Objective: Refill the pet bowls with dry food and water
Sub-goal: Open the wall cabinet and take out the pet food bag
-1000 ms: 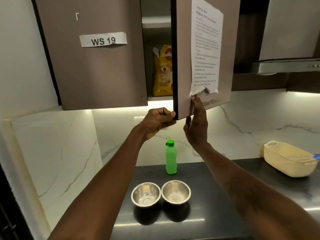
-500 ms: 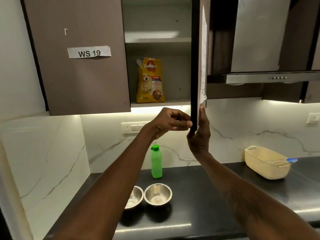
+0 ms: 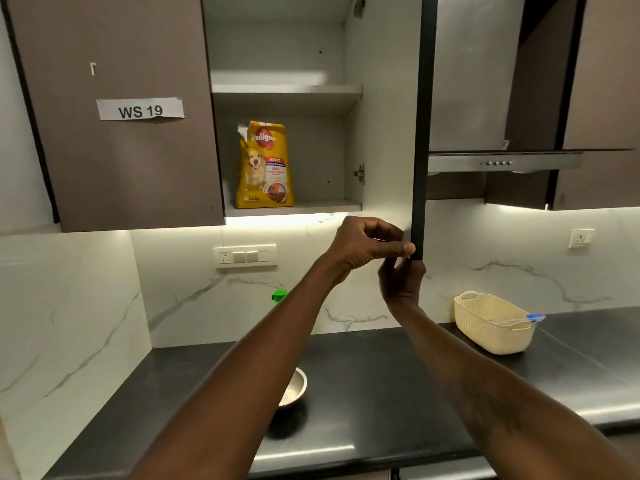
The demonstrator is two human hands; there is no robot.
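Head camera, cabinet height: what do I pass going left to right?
WS 19 label → dog food bag → open door, seen edge-on → range hood

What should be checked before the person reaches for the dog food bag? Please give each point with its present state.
1. Cabinet door open enough: ok, it is swung wide.
2. Dog food bag upright and reachable: ok, it stands alone on the lower shelf.
3. One hand free: not ok, left hand and right hand both hold the door's lower corner.
4. Bowls ready on the counter: cannot tell, one steel bowl partly shows; the left forearm hides the rest.
5. Bottle full: cannot tell, only its green cap shows.
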